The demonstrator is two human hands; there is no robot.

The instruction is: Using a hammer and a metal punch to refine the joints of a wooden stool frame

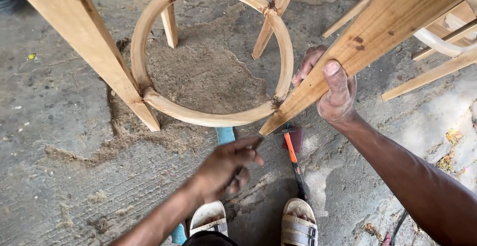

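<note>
While the concrete floor [59, 127] spreads wide beneath everything, strewn with sawdust [198, 77], a bare wooden stool frame [213, 119] fills the upper view, its round ring joined to four splayed legs. Nearest on the right, one leg [367, 47] runs long from upper right down to lower left, ending at the ring joint. That leg is clamped in the right hand [334, 84], thumb on top, fingers wrapped behind. Just below the leg's foot hovers the left hand [226, 166], fingers pinched together on something small I cannot make out, closer to the joint than the right. A hammer [293, 154] with an orange handle lies on the floor between, pointing toward the sandalled feet [298, 223]. Open room lies left; more wooden pieces [442, 52] crowd the right
</note>
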